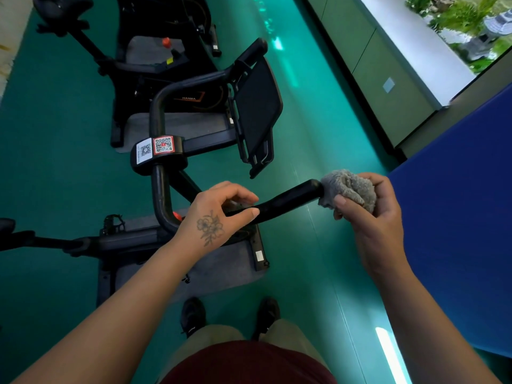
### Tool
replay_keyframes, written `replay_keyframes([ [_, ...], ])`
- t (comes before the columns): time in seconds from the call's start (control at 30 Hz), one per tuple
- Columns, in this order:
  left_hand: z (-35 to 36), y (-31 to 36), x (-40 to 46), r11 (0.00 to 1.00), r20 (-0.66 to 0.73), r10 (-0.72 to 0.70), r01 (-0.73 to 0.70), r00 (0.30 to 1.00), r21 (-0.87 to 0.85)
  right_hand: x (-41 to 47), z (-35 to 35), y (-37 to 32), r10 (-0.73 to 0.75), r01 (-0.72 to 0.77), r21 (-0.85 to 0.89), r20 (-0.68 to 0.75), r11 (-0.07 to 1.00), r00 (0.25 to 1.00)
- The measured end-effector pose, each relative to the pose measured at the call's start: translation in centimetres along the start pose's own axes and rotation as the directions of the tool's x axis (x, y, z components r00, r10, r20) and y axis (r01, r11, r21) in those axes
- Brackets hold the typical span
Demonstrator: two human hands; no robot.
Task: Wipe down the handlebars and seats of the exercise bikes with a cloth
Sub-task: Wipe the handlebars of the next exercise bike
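A black exercise bike handlebar (285, 200) runs across the middle of the view, its near grip ending at the right. My right hand (368, 212) grips a bunched grey cloth (347, 188) wrapped over that grip's tip. My left hand (219, 214) curls its thumb and fingers around the same bar further left. The bar bends up to a clamp with QR stickers (156, 146), and the far grip (249, 55) reaches past a black tablet holder (257, 112). A bike seat (7, 225) shows at the left edge.
A second black exercise bike (155, 37) stands beyond, its seat (59, 8) at the top left. Grey mats (221, 264) lie under the bikes on the green floor. A blue padded surface (457, 217) rises close on the right. My feet (230, 317) stand below.
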State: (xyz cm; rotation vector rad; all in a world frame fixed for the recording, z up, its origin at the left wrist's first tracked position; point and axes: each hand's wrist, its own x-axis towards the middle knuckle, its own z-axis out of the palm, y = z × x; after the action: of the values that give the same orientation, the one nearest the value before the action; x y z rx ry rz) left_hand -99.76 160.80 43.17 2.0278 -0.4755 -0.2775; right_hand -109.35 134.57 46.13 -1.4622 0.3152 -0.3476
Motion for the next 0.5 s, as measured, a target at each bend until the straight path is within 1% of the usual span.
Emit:
replay_keyframes([
  [0.07, 0.0, 0.8, 0.0, 0.999, -0.034, 0.023, -0.024, 0.999, -0.036, -0.2, 0.2, -0.8, -0.036, 0.036, 0.002, 0.006, 0.999, 0.999],
  [0.17, -0.2, 2.9, 0.0, 0.988, -0.049, 0.046, -0.052, 0.998, -0.144, -0.6, 0.8, -2.3, -0.116, 0.116, -0.009, 0.036, 0.993, 0.993],
  [0.3, -0.5, 6.4, 0.0, 0.96, -0.002, 0.092, -0.09, 0.996, -0.264, -1.0, 2.4, -4.1, -0.214, 0.221, -0.025, 0.165, 0.975, 0.963],
  [0.4, -0.6, 8.7, -0.1, 0.926, 0.052, 0.115, -0.088, 0.992, -0.367, -1.0, 3.9, -4.7, -0.203, 0.206, 0.015, 0.258, 0.978, 0.945],
  [0.5, -0.6, 9.7, -0.1, 0.899, 0.043, 0.118, -0.088, 0.992, -0.428, -0.7, 5.1, -5.1, -0.212, 0.204, 0.057, 0.293, 0.977, 0.932],
])
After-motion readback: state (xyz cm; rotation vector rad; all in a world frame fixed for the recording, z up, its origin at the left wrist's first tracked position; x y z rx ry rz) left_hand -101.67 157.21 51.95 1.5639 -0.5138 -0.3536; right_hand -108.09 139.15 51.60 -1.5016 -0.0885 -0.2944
